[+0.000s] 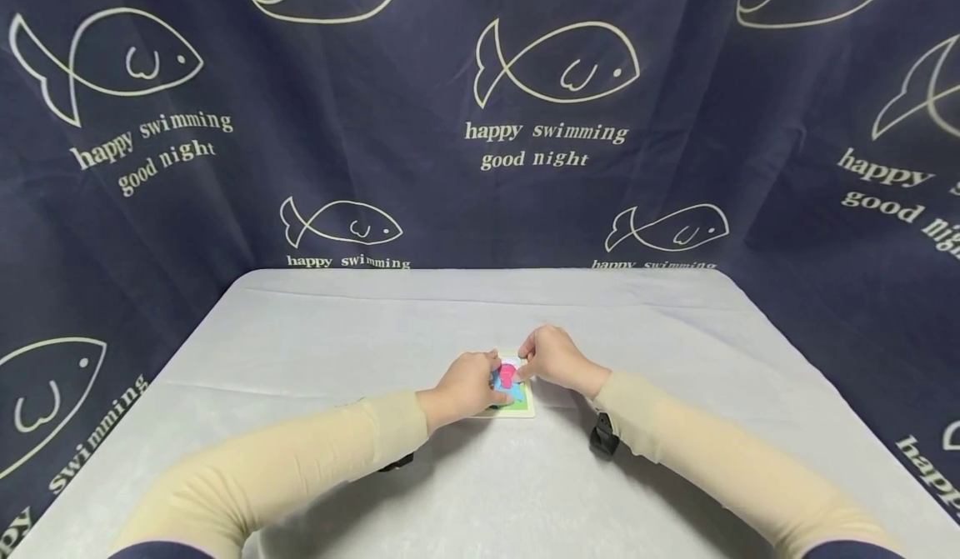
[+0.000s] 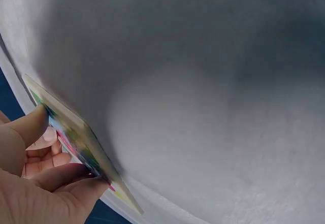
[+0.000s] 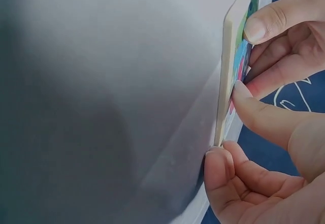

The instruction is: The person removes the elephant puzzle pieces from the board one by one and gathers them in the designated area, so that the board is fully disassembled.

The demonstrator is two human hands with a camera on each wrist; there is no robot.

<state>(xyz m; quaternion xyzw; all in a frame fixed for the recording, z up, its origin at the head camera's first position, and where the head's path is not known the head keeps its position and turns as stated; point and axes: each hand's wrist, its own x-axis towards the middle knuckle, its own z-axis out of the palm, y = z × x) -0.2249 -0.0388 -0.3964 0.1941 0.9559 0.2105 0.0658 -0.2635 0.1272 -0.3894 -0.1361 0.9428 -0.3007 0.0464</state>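
Observation:
A small flat puzzle board [image 1: 523, 413] with a pale rim and a colourful picture lies on the table. A bright pink patch [image 1: 507, 374] shows in the picture's middle; whether it is a loose piece I cannot tell. My left hand [image 1: 467, 386] spans the board from its left side, thumb near the front, fingers toward the back. The left wrist view shows the thumb and fingers touching the board's face [image 2: 71, 137]. From the right, my right hand [image 1: 558, 361] grips the board's edge, thumb on the face, bent fingers [image 3: 218, 168] at the corner.
A pale grey cloth covers the table [image 1: 337, 326]. Behind and beside it hangs a dark blue curtain [image 1: 435, 126] with fish drawings and lettering. Black wrist devices, such as the right one [image 1: 603, 436], sit under both cream sleeves.

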